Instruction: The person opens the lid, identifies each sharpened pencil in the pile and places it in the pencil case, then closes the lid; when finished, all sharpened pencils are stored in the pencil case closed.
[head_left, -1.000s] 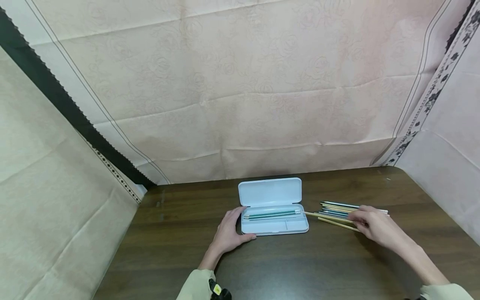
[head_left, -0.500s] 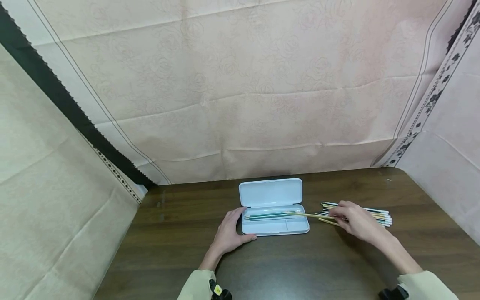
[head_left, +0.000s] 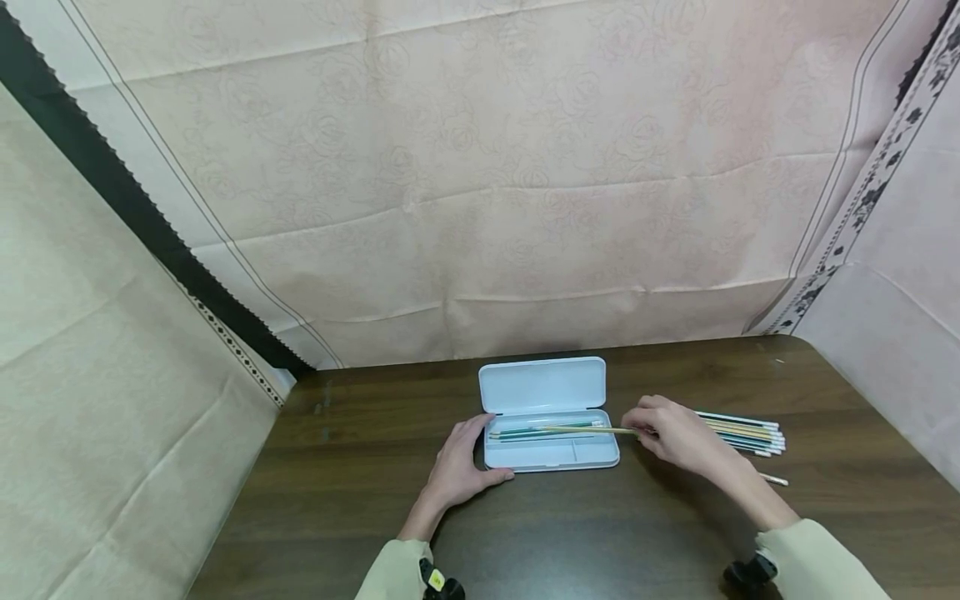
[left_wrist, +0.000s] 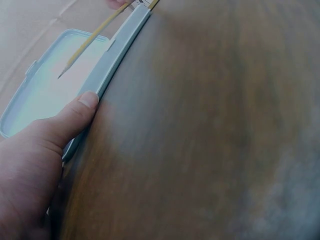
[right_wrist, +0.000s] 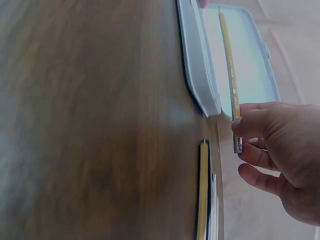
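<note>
A light blue pencil case (head_left: 551, 460) lies with its lid raised, green pencils (head_left: 517, 433) inside its base. My left hand (head_left: 460, 467) holds the case at its left end, thumb on the front edge and fingers toward the back; in the left wrist view the thumb of the left hand (left_wrist: 37, 150) presses the rim. Between thumb and fingers, my right hand (head_left: 678, 433) pinches a yellow pencil (right_wrist: 229, 62) near its rear end. The pencil's sharpened tip points left above the case, as the yellow pencil (left_wrist: 92, 40) shows in the left wrist view.
A bundle of pencils (head_left: 742, 431) lies on the wooden table (head_left: 570, 533) right of the case, partly behind the right hand. A single pencil end (head_left: 775, 480) shows in front of it. Patterned cloth (head_left: 480, 208) hangs behind the table.
My right hand has moved left from the pencil bundle, bringing the yellow pencil over the case. The left hand stays in place at the case.
</note>
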